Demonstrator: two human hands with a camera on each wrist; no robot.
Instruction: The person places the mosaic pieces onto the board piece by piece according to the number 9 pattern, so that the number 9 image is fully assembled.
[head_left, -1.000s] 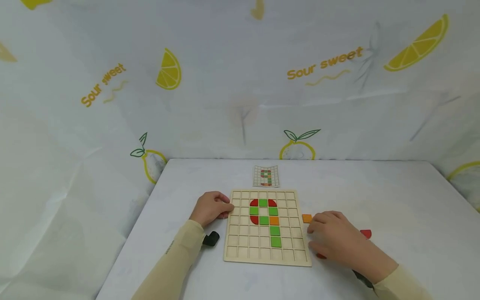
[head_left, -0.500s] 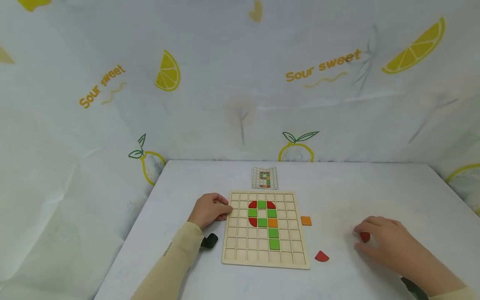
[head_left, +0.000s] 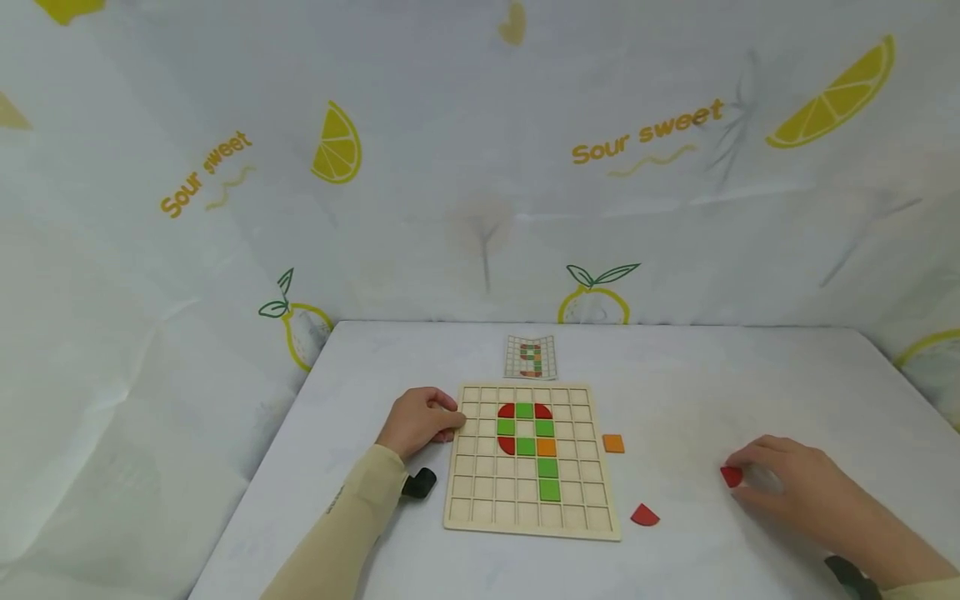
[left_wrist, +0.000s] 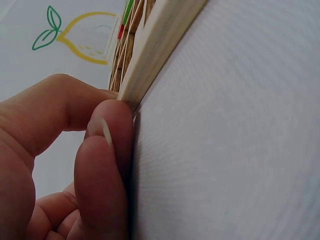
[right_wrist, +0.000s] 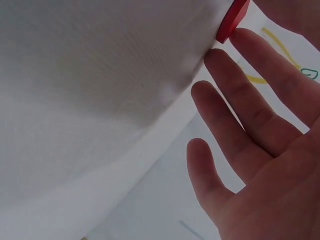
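Note:
A square wooden grid board (head_left: 495,490) lies on the table, with green and orange squares and red quarter-circle tiles set in its cells in the shape of a 9. My left hand (head_left: 418,423) holds the board's left edge, thumb over the rim and fingers against its side; the left wrist view has these fingers (left_wrist: 102,165) right at the wooden edge. Off to the right, my right hand (head_left: 802,487) pinches a red quarter-circle tile (head_left: 731,477) between thumb and index finger. In the right wrist view the tile (right_wrist: 233,21) shows close over the table, the other fingers spread.
An orange square tile (head_left: 613,443) lies beside the board's right edge. Another red quarter-circle tile (head_left: 645,515) is near its lower right corner. Behind the board lies a small pattern card (head_left: 512,368) printed with a coloured 9. A lemon-print cloth (head_left: 420,208) hangs behind the table.
My right hand has moved right, away from the board, to the farther red quarter-circle tile and now pinches it. The orange square and nearer red tile are uncovered. My left hand stays at the board.

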